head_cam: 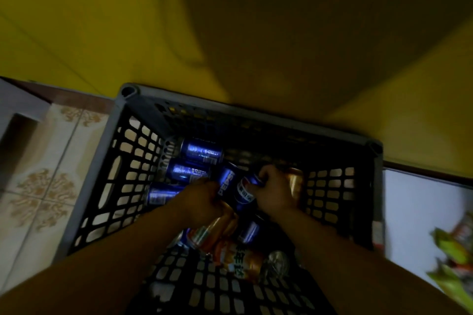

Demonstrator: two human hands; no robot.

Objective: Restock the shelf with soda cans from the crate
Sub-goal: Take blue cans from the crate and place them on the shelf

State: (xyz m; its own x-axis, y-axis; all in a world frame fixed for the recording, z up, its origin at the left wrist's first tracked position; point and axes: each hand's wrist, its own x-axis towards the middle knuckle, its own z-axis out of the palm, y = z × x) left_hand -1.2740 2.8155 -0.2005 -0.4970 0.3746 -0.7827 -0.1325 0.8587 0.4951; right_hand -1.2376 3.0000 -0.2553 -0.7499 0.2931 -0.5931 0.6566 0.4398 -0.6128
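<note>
Reaching deep into the grey crate [120, 120], both arms are down among the soda cans. The left hand [202, 199] has its grip curled round a blue can with PEPSI down its side. This lettered can [226, 184] pokes out past the knuckles, tilted toward the crate's far wall. The right hand [275, 192] is just beside it, grip closed on a second blue can. That logo can [245, 193] shows its round badge between the two hands. The two held cans look to be touching, low in the middle of the crate.

Three more blue cans [202, 153] lie on their sides in a row by the crate's left wall, just beyond the left hand. Orange cans [240, 259] lie jumbled under the wrists, with a lone blue can [250, 231] between the forearms. A gold can [295, 181] peeks out just right of the right hand, half hidden.

Behind the crate is a yellow wall [102, 20] and to the left a tiled floor [51, 174]. Blurred green packets [450, 256] sit at the far right.
</note>
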